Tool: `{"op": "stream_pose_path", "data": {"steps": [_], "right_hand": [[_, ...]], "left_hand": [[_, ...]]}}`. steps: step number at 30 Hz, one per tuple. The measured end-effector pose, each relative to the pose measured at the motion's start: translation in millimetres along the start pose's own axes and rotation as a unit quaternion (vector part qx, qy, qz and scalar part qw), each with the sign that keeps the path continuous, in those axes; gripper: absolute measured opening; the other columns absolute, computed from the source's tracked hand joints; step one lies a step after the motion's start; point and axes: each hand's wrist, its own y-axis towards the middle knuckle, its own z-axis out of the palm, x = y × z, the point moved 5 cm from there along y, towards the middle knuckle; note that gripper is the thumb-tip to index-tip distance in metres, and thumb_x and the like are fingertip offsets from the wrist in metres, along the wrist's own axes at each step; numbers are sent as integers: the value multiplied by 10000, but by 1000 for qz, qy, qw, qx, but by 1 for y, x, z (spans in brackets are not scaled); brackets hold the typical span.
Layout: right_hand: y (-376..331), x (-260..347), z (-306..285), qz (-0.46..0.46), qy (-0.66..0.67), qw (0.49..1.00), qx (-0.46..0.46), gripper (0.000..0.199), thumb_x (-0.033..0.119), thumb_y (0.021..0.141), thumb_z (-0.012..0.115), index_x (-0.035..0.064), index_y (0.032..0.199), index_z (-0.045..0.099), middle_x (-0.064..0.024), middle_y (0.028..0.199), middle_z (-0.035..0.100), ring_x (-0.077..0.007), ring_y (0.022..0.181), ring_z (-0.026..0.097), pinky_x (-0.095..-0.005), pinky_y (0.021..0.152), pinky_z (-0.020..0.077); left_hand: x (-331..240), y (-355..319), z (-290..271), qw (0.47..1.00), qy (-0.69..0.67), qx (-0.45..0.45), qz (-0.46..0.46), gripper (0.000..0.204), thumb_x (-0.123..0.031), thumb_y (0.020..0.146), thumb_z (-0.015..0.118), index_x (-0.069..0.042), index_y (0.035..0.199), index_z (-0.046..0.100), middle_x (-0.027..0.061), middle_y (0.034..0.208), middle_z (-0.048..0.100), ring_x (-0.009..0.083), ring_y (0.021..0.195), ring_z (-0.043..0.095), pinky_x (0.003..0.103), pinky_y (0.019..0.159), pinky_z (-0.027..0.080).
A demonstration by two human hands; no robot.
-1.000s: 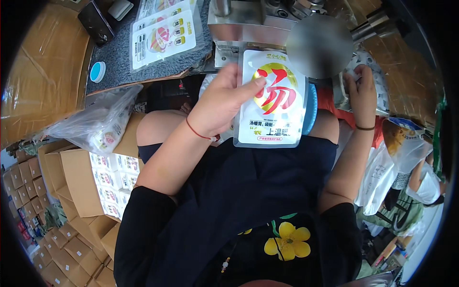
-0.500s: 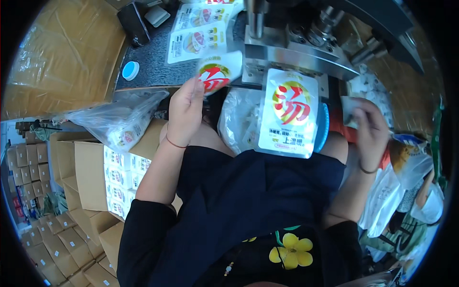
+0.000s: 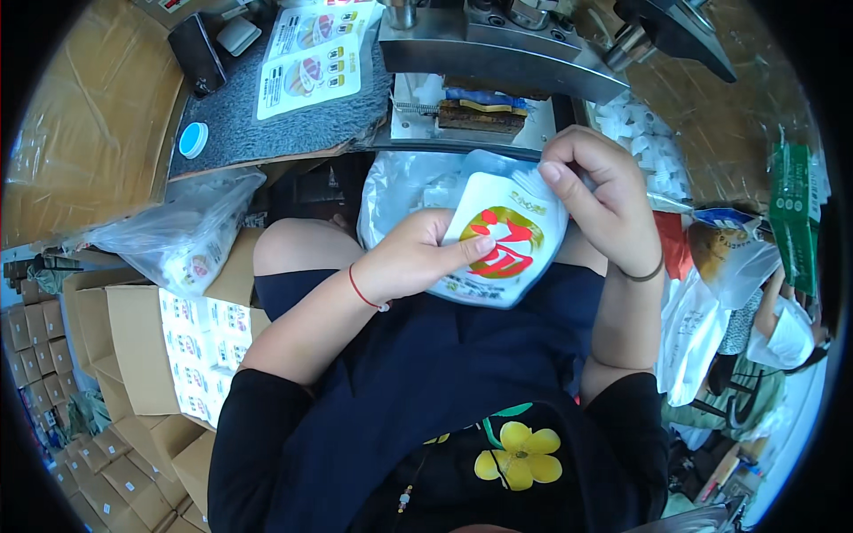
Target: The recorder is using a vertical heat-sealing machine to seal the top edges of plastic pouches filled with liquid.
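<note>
My left hand [image 3: 409, 258] is closed on a white pouch [image 3: 511, 280] over my lap, thumb across its front. The pouch has a gold circle with a large red character and leans tilted to the right. At its upper right corner, my right hand [image 3: 604, 191] has thumb and forefinger pinched on a small white ribbed plastic piece [image 3: 533, 182], partly hidden by the fingers. Whether that piece sits inside the pouch's edge, I cannot tell. Beyond my hands stands a metal press [image 3: 498, 53] with a brown and blue block [image 3: 484, 114] under it.
Printed sheets [image 3: 311, 75], a blue-topped cap [image 3: 193, 140] and a dark phone [image 3: 197, 53] lie on the grey bench mat. Small white plastic pieces [image 3: 635, 133] are heaped right of the press. A clear bag [image 3: 386, 195] hangs between my knees; an open carton of packs [image 3: 147, 346] stands left.
My left hand has brought its pouch down from the bench to my lap. My right hand has come in from the right to the pouch's corner. The pouch at the press no longer shows there.
</note>
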Motion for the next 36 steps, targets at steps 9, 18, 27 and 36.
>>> {"op": "stream_pose_path", "data": {"steps": [9,18,27,36], "right_hand": [[-1,-10,-20,-6,-35,999,34,195,180,925,673,14,846,606,-79,778,587,-192,672,544,-300,626,432],[-20,-77,-66,142,-411,899,-58,330,199,983,577,86,1292,557,-193,1105,626,-331,990,643,-399,855,494],[-30,-144,-67,138,-372,917,-34,324,148,894,657,39,1194,604,-220,1113,631,-413,1056,606,-440,892,482],[-48,-132,-64,167,-360,907,-142,277,128,933,618,5,1180,642,-217,1090,648,-400,997,613,-413,886,495]], "left_hand": [[4,9,13,997,13,59,-44,360,-266,1012,613,22,1225,646,78,1113,715,109,993,646,287,905,518],[16,15,-8,993,-87,30,-76,324,-103,945,669,29,1238,625,116,1165,700,159,1028,675,323,925,533],[-23,45,-48,981,-192,-14,-30,375,-28,891,668,35,1255,606,137,1159,700,211,1012,703,363,905,567],[-95,6,-165,571,601,-476,294,552,-277,893,691,-13,1332,485,269,1286,524,415,1221,520,510,994,431]]}}
